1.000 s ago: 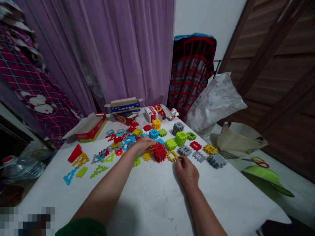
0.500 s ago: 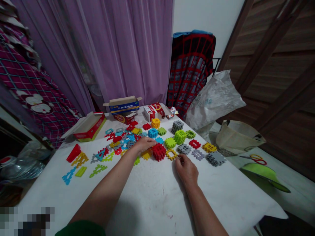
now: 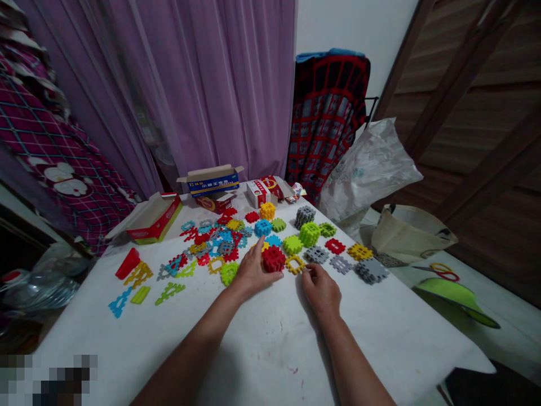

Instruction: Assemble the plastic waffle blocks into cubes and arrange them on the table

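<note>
My left hand [image 3: 252, 270] is spread beside a stack of red interlocking toy pieces [image 3: 274, 259]. Its thumb lies along the near side of the stack and a finger stretches away on the left. My right hand [image 3: 321, 288] is curled, with its fingertips at the right edge of a yellow open-centred building piece [image 3: 295, 265] on the table; any grip is partly hidden. Just behind are a light-green piece stack [image 3: 292, 245] and a grey piece [image 3: 316, 255]. A green ring-shaped piece [image 3: 229, 273] lies left of my left hand.
Loose mixed pieces [image 3: 211, 239] spread across the left of the white table [image 3: 270, 349]. Stacks in green [image 3: 310, 234], grey [image 3: 372, 271] and yellow [image 3: 267, 211] stand to the right and back. An open red box [image 3: 154, 225] and a blue box [image 3: 213, 181] stand at the far side.
My left hand has moved from behind the red stack toward me, to its left and near side, and its fingers have spread. My right hand stays nearly still.
</note>
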Demonstrator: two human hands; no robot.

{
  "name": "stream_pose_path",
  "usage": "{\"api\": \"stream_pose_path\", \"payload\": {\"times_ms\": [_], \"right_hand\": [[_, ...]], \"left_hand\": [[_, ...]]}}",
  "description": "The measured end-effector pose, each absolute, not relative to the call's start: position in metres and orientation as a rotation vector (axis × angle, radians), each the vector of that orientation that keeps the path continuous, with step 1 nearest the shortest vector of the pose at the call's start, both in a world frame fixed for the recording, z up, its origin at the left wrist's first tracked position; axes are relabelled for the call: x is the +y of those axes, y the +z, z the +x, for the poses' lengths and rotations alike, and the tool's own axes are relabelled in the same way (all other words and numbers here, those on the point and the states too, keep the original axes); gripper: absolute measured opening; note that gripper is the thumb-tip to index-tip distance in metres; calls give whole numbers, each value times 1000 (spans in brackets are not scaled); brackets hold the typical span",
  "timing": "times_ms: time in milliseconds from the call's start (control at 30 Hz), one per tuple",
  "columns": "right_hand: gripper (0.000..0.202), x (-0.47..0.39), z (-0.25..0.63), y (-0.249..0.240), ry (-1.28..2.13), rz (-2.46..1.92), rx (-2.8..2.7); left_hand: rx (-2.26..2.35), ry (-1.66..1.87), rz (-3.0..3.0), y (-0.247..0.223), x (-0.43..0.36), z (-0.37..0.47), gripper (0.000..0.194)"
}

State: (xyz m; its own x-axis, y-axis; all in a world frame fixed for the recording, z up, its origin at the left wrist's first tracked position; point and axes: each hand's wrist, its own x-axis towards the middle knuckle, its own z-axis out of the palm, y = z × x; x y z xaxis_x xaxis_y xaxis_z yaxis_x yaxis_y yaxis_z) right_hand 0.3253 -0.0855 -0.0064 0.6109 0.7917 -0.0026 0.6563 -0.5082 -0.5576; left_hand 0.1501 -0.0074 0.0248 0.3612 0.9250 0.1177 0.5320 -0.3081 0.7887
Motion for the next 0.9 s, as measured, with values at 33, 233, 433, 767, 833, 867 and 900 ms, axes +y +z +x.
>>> {"api": "stream_pose_path", "payload": {"times_ms": [33, 233, 433, 767, 833, 867, 900], "right_hand": [[30, -86, 325, -6, 351, -2326, -1142], [31, -87, 325, -8, 335, -2312, -1158], [30, -86, 326, -9, 344, -2308, -1154], [30, -86, 325, -7, 347, -2281, -1141], [30, -86, 325, -7, 350, -2290, -1142], [29, -86, 325, -7, 352, -2294, -1143], [29, -86, 325, -7, 355, -2296, -1145]], "left_hand": [[1302, 781, 2022, 22, -14, 154, 107], [1429, 818, 2068, 10, -24, 170, 91], [1425, 804, 2068, 9, -16, 169, 85], [1510, 744, 2254, 3, -20, 165, 97], [1573, 702, 2294, 1, -22, 162, 100], [1601, 683, 2302, -1, -22, 161, 101], [1625, 669, 2308, -2, -22, 161, 102]]}}
